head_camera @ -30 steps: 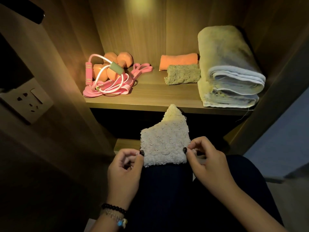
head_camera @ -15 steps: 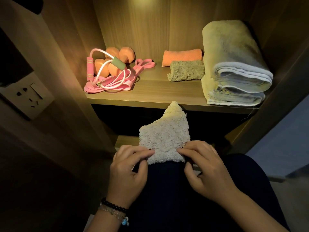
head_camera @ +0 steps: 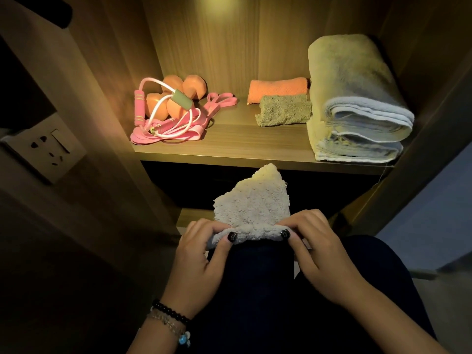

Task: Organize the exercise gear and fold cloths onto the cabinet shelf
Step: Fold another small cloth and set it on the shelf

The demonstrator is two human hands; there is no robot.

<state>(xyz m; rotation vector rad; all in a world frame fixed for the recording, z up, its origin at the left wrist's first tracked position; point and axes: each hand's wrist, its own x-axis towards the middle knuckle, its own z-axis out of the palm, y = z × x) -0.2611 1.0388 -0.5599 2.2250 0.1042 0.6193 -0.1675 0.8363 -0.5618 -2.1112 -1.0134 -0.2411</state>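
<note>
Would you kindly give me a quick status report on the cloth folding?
Left hand and right hand both pinch the cream cloth over the lap. Near edge rolled. Shelf front open, nothing blocking.

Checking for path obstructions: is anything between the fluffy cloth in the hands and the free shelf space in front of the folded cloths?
Nothing visible. The white cloth sits below the shelf front edge, with bare wood ahead of the green cloth.

Cabinet shelf tally: gear and cloths
Two orange dumbbells [head_camera: 176, 98], one pink resistance band [head_camera: 178, 129], three small cloths, two folded towels, two hands.
</note>
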